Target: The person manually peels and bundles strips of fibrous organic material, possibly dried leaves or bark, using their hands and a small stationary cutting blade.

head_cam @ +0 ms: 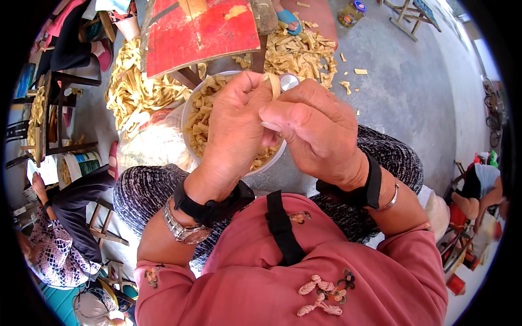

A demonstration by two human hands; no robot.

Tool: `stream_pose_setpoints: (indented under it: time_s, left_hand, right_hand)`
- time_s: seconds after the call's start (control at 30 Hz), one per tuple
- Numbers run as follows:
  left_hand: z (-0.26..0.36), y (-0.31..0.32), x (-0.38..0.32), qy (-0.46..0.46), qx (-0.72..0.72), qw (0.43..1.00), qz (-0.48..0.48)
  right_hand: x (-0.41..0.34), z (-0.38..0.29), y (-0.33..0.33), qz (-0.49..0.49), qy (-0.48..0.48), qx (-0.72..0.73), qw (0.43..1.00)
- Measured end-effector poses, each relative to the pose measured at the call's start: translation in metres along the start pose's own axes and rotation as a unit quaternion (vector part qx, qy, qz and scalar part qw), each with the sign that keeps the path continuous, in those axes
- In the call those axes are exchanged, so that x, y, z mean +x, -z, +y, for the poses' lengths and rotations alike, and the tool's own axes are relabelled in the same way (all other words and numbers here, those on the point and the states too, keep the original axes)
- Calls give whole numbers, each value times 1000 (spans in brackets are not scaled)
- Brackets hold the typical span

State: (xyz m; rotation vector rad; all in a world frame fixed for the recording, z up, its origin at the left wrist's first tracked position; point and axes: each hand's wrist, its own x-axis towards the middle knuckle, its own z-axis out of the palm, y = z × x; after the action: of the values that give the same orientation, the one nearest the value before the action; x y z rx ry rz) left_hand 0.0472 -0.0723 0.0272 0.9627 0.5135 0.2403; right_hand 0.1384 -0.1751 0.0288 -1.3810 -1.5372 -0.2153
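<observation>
Both my hands are raised over a white plastic bucket (187,136) between my knees. My left hand (238,112) grips a flat pale yellow strip (274,84), which loops over near its thumb. From the other side, my right hand (322,126) pinches at the same strip, the lower part of which is hidden behind the fingers. Short folded strips (200,118) in the same yellow fill much of the bucket. A round silver-faced disc (289,82) shows just beyond my hands; what it belongs to is hidden.
A red-topped wooden table (204,36) stands ahead. Long strips (142,85) are heaped to its left, short folded pieces (301,53) to its right. A lidded jar (352,14) stands on the floor. Other people sit nearby; one blue sandal (290,21) shows beside the table.
</observation>
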Motion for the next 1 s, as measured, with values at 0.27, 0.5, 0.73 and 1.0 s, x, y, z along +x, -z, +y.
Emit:
stream_pose_setpoints:
  time_s: [0.27,0.5,0.73,1.0]
  left_hand:
    - [-1,-2,-1,-49,40,998,-19]
    - [5,-6,-5,-63,87,994,-32]
    - [1,-2,-2,-68,137,986,-63]
    - [23,-1,-6,7,152,981,-120]
  right_hand:
    - [8,-9,10,-27,-218,33,975]
    - [-3,1,3,35,-367,350,861]
    - [4,-5,13,1,-431,332,839]
    - [-3,3,18,-8,-458,311,833]
